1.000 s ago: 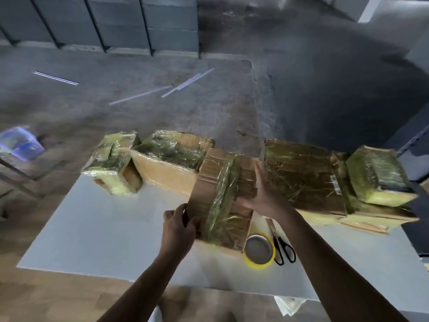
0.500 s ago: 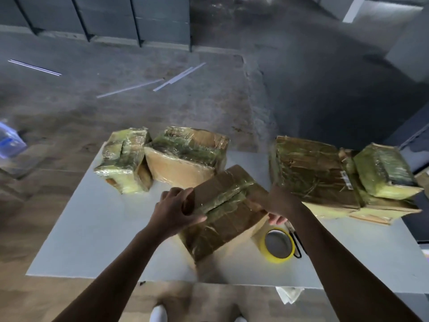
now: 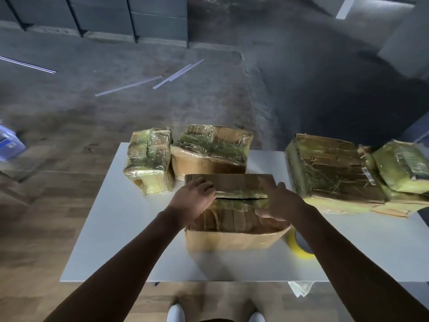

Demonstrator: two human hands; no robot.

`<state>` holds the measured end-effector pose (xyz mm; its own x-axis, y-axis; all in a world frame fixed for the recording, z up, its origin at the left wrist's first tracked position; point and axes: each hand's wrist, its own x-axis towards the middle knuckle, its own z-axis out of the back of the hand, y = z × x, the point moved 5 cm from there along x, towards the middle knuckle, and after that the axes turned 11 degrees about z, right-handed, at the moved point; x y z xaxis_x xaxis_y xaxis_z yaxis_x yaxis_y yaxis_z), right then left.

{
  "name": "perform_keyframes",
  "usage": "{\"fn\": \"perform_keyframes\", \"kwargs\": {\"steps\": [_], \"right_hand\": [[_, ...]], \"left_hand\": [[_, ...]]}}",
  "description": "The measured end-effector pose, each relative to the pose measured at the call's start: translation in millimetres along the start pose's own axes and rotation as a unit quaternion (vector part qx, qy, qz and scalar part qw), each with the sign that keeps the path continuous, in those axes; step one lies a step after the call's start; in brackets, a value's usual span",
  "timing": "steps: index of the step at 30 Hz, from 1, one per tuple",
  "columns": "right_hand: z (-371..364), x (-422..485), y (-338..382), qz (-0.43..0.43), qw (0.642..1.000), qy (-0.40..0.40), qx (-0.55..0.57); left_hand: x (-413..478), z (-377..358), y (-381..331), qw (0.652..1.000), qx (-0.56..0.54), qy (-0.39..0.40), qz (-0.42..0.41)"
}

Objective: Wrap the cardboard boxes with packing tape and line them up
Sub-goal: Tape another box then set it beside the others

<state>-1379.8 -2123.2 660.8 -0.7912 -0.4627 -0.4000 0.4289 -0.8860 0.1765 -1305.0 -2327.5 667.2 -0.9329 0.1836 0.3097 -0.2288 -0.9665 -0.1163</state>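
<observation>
A cardboard box [image 3: 234,238] with a yellowish tape band across its top sits flat in the middle of the white table [image 3: 120,219]. My left hand [image 3: 192,201] grips its top left edge, fingers curled over the top. My right hand [image 3: 278,201] lies on the top right, fingers straight, thumb on the near part. A yellow tape roll [image 3: 299,248] lies just right of the box, partly hidden by my right forearm.
Two wrapped boxes [image 3: 151,159] [image 3: 213,152] stand side by side at the table's back left. A larger wrapped box [image 3: 332,168] and a small one [image 3: 404,166] sit at the back right. A plastic scrap [image 3: 299,289] hangs below the front edge.
The box was tilted and being turned between both hands; now it sits flat and square on the table, nearer me. The scissors are out of sight behind my right arm.
</observation>
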Motion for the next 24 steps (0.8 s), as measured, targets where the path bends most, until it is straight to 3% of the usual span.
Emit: {"fn": "perform_keyframes", "kwargs": {"steps": [3, 7, 10, 13, 17, 21, 24], "right_hand": [[1, 3, 19, 0.046, 0.992, -0.027, -0.111], [8, 10, 31, 0.15, 0.988, -0.032, 0.023], [16, 17, 27, 0.178, 0.982, -0.066, -0.024], [9, 24, 26, 0.208, 0.971, -0.037, -0.109], [13, 35, 30, 0.242, 0.96, -0.029, -0.139], [16, 37, 42, 0.322, 0.904, -0.059, -0.275], [8, 35, 50, 0.36, 0.873, -0.082, -0.318]], "left_hand": [[1, 2, -1, 0.999, 0.017, 0.042, 0.013], [-1, -5, -10, 0.986, 0.067, 0.127, 0.085], [-7, -3, -25, 0.986, 0.051, 0.13, 0.096], [-18, -4, -38, 0.986, 0.031, 0.136, 0.095], [-27, -1, -53, 0.984, 0.007, 0.127, 0.128], [-30, -6, -84, 0.981, -0.072, 0.101, 0.148], [-36, -17, -85, 0.977, -0.065, 0.091, 0.184]]}}
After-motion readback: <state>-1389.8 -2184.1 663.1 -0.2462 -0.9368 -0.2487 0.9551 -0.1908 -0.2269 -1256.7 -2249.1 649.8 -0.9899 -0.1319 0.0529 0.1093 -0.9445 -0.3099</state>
